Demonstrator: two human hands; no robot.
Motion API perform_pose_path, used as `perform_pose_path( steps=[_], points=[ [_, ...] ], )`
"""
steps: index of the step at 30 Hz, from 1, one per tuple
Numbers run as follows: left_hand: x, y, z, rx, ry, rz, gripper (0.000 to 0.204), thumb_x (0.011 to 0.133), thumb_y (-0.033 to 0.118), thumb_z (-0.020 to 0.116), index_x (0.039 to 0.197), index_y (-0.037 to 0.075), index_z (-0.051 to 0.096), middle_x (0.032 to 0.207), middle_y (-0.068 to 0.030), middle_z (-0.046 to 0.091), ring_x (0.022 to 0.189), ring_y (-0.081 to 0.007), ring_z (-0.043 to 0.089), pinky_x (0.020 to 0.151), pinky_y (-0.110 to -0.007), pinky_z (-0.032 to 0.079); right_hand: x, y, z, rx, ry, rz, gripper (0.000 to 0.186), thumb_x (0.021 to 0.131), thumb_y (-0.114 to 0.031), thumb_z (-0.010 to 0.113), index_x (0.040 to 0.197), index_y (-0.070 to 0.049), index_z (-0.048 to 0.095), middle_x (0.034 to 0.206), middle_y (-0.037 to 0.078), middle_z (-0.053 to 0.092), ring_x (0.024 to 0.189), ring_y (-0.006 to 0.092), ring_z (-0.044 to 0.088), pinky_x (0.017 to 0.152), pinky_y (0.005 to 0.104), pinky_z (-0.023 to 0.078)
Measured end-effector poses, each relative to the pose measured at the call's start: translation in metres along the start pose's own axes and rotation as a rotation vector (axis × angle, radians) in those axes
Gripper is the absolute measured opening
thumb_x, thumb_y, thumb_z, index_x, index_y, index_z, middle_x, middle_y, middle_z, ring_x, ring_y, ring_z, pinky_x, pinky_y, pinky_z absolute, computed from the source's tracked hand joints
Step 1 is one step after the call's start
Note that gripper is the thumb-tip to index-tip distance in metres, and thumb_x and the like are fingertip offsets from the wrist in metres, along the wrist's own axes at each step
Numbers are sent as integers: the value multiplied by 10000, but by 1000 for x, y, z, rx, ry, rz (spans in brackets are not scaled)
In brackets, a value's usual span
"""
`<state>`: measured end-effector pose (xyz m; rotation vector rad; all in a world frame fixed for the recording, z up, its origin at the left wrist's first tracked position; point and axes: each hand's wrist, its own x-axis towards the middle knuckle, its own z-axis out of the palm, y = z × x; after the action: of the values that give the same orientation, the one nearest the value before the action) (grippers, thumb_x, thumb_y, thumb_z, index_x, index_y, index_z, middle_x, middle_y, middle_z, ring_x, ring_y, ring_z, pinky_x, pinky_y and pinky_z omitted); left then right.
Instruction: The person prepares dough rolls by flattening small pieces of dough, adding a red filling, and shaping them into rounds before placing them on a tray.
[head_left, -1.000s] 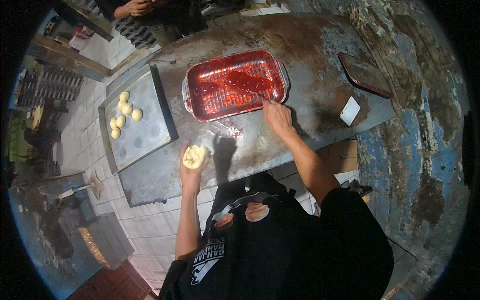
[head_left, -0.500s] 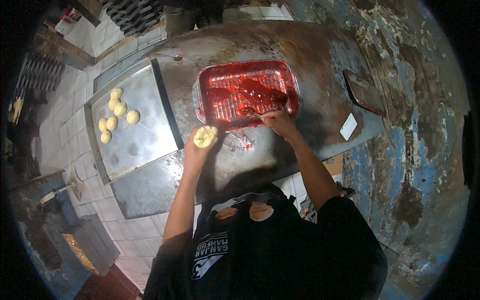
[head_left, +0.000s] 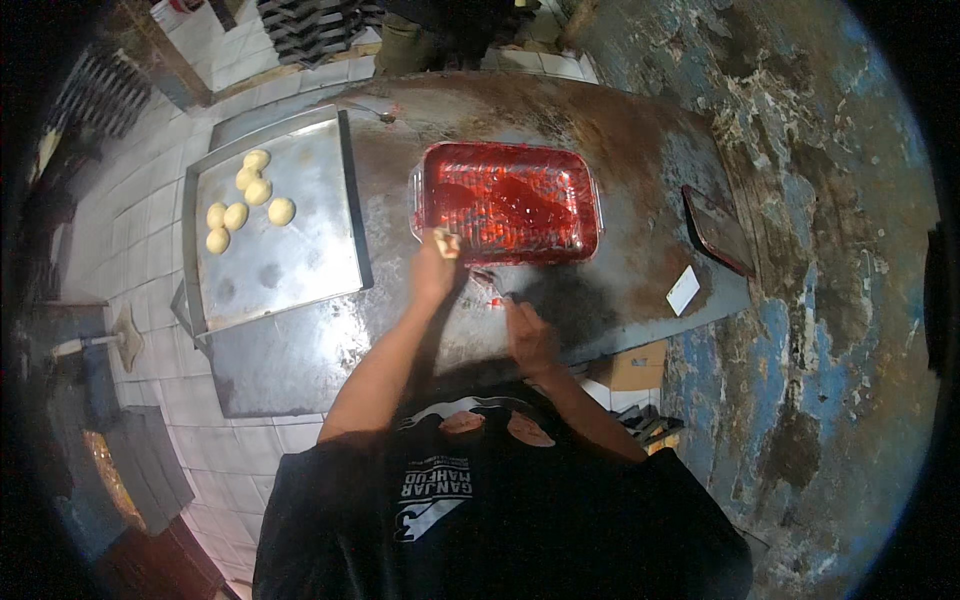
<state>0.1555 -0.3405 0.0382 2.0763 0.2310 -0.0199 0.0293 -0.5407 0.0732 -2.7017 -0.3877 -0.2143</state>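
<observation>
My left hand [head_left: 430, 275] is closed on a pale piece of dough [head_left: 447, 243] at the lower left corner of a glass baking dish [head_left: 580, 200] spread with glossy red filling. Nearer me, my right hand [head_left: 530, 340] holds a utensil, apparently a spoon [head_left: 496, 299], with red on it; its head is blurred. On the left, a shallow metal tray [head_left: 320, 250] carries several round pale dough balls [head_left: 281, 211]. Red smears mark the metal table [head_left: 380, 340] below the dish.
A small white card [head_left: 682, 290] and a dark, red-rimmed flat object [head_left: 715, 230] lie at the right. A spoon [head_left: 385, 115] lies at the back, where another person [head_left: 430, 35] stands. A weathered wall [head_left: 820, 300] borders the table's right side.
My left hand has moved up and right with the dough to the dish's corner. My right hand has pulled the utensil out of the dish toward me. The view has shifted slightly.
</observation>
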Motion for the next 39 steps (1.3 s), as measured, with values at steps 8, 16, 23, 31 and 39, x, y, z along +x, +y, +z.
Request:
perform_pose_path(
  steps=[8, 16, 23, 31, 39],
  points=[
    [-119, 40, -7, -604, -417, 66, 521, 814, 68, 781, 1256, 61, 505, 1178, -29, 565, 1103, -151, 529, 1019, -308, 416, 28, 13, -21, 1195, -97, 593, 508, 858, -148, 760, 1299, 8, 561, 1044, 185, 685, 916, 383, 664, 817, 365, 534],
    [-189, 81, 9, -606, -397, -100, 428, 877, 212, 805, 1192, 63, 556, 998, -20, 644, 889, -120, 607, 778, -295, 508, -58, -11, -92, 781, 253, 193, 510, 970, -38, 520, 1469, -45, 416, 1218, 162, 677, 1060, 311, 668, 976, 421, 502],
    [-220, 117, 36, -532, -293, 171, 444, 1023, 339, 616, 1321, 11, 595, 1199, -98, 663, 1023, -157, 636, 837, -331, 535, -86, 1, -86, 882, 316, 245, 512, 941, -83, 672, 1392, -16, 437, 1000, 86, 697, 888, 140, 660, 843, 281, 515],
    [-258, 128, -28, 111, -338, 289, 513, 949, 325, 703, 1369, 46, 612, 1121, -217, 715, 1028, -303, 704, 858, -386, 532, -72, -7, -128, 1174, -287, 49, 267, 951, -118, 673, 1177, 23, 652, 1046, 69, 719, 1001, 177, 671, 898, 319, 518],
    [-256, 96, -97, -164, -235, 56, 491, 980, 366, 658, 1366, 63, 629, 1086, -131, 741, 1004, -155, 641, 891, -335, 506, -25, -55, -100, 1417, -285, -30, 466, 937, 0, 657, 1380, 15, 513, 1094, 106, 684, 966, 143, 659, 887, 288, 546]
  ],
)
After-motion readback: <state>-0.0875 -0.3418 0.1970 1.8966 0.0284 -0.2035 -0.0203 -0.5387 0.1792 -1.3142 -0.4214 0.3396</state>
